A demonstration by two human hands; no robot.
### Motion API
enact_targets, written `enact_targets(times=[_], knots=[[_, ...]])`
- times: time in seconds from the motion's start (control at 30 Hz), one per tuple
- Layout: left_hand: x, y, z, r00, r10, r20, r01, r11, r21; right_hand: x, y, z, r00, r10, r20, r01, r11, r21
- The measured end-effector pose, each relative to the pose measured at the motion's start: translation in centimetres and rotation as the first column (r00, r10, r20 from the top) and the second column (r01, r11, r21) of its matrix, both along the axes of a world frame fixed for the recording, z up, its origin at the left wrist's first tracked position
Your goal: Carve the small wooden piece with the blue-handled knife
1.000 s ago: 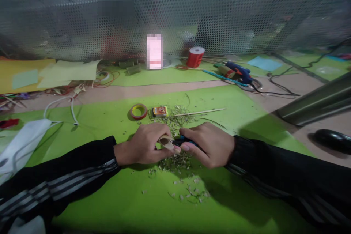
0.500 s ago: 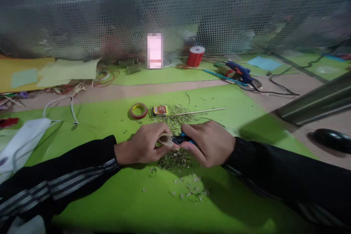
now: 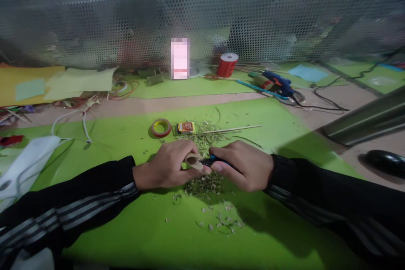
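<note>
My left hand (image 3: 172,164) is closed around a short, hollow, pale brown tube that looks like bamboo (image 3: 193,162), its open end facing me. My right hand (image 3: 243,164) is wrapped around a utility knife with a black and blue body (image 3: 210,162). The knife's front end meets the right side of the tube's rim, close to the left fingertips. Its blade is too small and blurred to make out. Under both hands lies a heap of thin curled shavings (image 3: 202,186) on the green mat (image 3: 133,223).
Beyond my hands are a roll of tape (image 3: 161,133), a small matchbox-like box (image 3: 186,128) and a thin stick (image 3: 237,128). Farther back stand a lit phone (image 3: 180,59), a red spool (image 3: 227,66) and a blue glue gun (image 3: 280,83). A white power strip (image 3: 30,164) lies left, a black mouse (image 3: 384,163) right.
My right hand has turned slightly and shifted a little right with the knife, so less of its blue part shows. My left hand and the tube are nearly still.
</note>
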State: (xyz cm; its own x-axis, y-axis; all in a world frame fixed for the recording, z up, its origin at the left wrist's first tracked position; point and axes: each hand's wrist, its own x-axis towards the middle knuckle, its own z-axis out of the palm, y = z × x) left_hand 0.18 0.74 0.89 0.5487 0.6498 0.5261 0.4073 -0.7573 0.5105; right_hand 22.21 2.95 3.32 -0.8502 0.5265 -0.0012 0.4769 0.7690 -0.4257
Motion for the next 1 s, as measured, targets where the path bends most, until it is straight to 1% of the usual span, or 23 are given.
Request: enact_targets(times=[0.1,0.2,0.3,0.4,0.6,0.67,0.73,0.83,0.9,1.0], knots=[[0.0,0.0,0.0,1.0,0.001,-0.005,-0.001,1.0,0.011,0.0,0.2,0.2,1.0,0.029,0.009,-0.029,0.999,-0.025],[0.0,0.0,-0.1,1.0,-0.005,-0.013,0.005,1.0,0.029,-0.1,0.2,0.2,0.999,0.026,0.023,-0.026,1.0,0.002],[-0.1,0.0,-0.2,0.999,-0.031,-0.007,0.031,0.999,0.031,-0.2,0.0,-0.1,0.999,0.0,0.04,-0.003,0.997,0.078],[-0.2,0.0,-0.4,0.999,-0.049,0.001,0.049,0.999,0.012,-0.3,-0.2,-0.6,0.997,-0.055,0.055,0.045,0.984,0.171],[-0.3,0.0,-0.6,0.997,-0.066,0.046,0.068,0.997,-0.03,-0.4,-0.4,-1.6,0.993,-0.121,-0.003,0.116,0.943,0.312],[-0.2,0.0,-0.6,0.996,-0.067,0.059,0.07,0.996,-0.062,-0.4,-0.4,-1.6,0.991,-0.135,-0.022,0.134,0.935,0.328],[-0.2,0.0,-0.5,0.997,-0.058,0.056,0.062,0.995,-0.08,-0.4,-0.2,-1.3,0.993,-0.116,-0.027,0.119,0.956,0.268],[-0.2,0.0,-0.3,0.999,-0.041,0.026,0.043,0.997,-0.065,-0.2,0.1,-0.6,1.0,-0.022,-0.011,0.023,0.996,0.085],[-0.2,0.0,-0.3,0.999,-0.036,0.008,0.037,0.998,-0.051,-0.2,0.2,-0.1,1.0,0.028,-0.003,-0.028,1.0,0.001],[-0.2,0.0,-0.4,0.999,-0.039,-0.007,0.039,0.999,-0.03,-0.1,0.4,0.4,0.999,0.052,-0.002,-0.052,0.998,-0.047]])
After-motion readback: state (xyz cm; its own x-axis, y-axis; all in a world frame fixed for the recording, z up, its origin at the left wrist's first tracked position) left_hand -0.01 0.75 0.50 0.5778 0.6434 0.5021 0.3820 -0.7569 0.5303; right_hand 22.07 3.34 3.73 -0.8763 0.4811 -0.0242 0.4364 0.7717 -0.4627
